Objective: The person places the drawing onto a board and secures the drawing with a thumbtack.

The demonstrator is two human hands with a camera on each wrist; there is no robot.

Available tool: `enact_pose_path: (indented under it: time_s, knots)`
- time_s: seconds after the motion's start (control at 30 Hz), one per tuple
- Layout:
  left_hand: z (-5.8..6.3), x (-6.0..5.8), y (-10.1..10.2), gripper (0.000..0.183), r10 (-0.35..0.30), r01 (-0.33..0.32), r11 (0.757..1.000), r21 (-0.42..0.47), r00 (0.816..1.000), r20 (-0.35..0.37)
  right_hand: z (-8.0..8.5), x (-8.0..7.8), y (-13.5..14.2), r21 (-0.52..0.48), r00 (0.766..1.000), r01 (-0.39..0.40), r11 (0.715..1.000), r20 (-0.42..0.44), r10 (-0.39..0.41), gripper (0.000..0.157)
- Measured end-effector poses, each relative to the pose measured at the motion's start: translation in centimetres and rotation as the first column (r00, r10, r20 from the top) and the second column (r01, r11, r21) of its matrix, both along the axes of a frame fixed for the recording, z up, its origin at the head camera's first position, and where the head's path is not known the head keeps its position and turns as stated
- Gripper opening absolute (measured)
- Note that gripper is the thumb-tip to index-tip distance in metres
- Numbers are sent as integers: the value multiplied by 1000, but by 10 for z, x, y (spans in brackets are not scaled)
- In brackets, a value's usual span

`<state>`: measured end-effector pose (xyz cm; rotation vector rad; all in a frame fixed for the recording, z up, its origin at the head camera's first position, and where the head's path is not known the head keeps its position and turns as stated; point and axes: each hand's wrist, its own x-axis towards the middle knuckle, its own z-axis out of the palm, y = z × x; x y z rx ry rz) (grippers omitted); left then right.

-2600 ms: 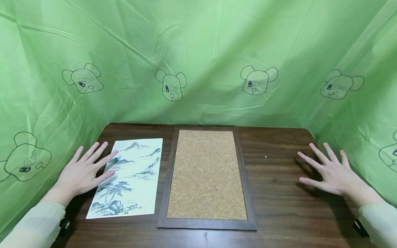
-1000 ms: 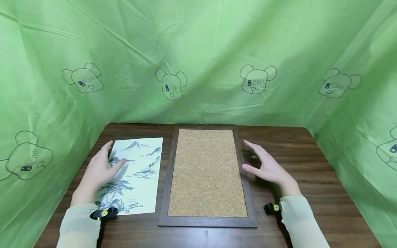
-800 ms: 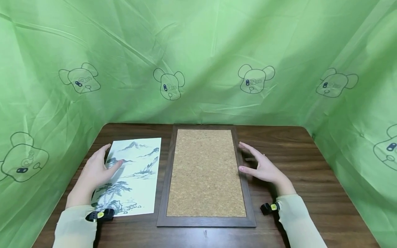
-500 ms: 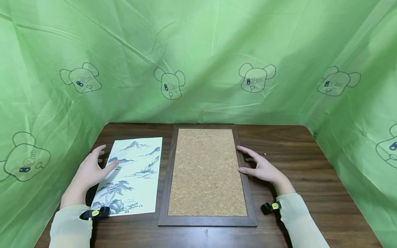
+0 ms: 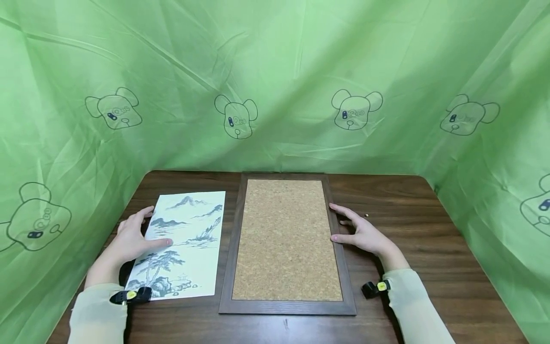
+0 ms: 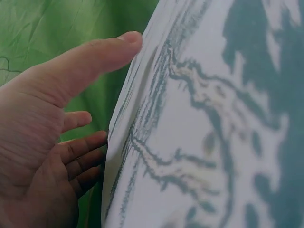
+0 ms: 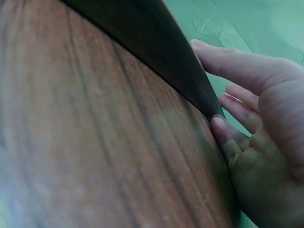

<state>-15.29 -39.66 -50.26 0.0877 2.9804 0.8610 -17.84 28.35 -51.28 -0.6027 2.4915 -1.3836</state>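
Observation:
A sheet of paper [image 5: 195, 272] printed with an ink-style landscape lies on the left of the table. My left hand [image 5: 129, 241] is at its left edge, with the thumb stretched out over the sheet and the other fingertips beside the edge. In the left wrist view, a wide gap separates thumb and fingers. Right of the paper lies a cork board [image 5: 288, 243] in a dark brown frame. My right hand [image 5: 365, 234] touches the frame's right side with index finger and thumb tips, spread apart. In the right wrist view, the lower fingertips meet the frame [image 7: 166, 52] where it joins the tabletop.
A tiny shiny piece [image 5: 366, 215] lies on the brown wooden table [image 5: 429, 229], just behind my right hand. Green curtain [image 5: 279, 95] with bear outlines encloses the table's back and sides. A dark strap device [image 5: 131, 295] sits on the left wrist, another [image 5: 375, 288] on the right.
Both hands have come inward from their outspread positions. The right reached the frame's side; the left shifted left, then lowered its thumb over the paper. Paper and board have stayed in place.

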Motion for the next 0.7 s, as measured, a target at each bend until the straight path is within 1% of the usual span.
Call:
enact_pose_path:
  time_s: [0.1, 0.23, 0.3, 0.53, 0.7]
  knots:
    - [0, 1, 0, 137, -3, 4, 1000, -19, 1000, 22, -1, 0, -1, -12, 1000, -8, 1000, -16, 8, 93]
    - [2, 4, 1, 139, -1, 2, 1000, -13, 998, 64, 0, 0, 0, -21, 999, -19, 1000, -29, 19, 93]
    - [2, 5, 2, 139, -1, 2, 1000, -6, 997, 73, 0, 0, 0, -24, 999, -26, 999, -33, 25, 92]
    - [4, 5, 2, 134, -11, 10, 1000, 8, 999, 52, -1, -1, 2, -35, 997, -45, 998, -66, 42, 89]
    - [4, 4, 0, 132, 3, -3, 1000, 1, 998, 58, -1, -2, 1, -45, 996, -56, 997, -77, 53, 88]
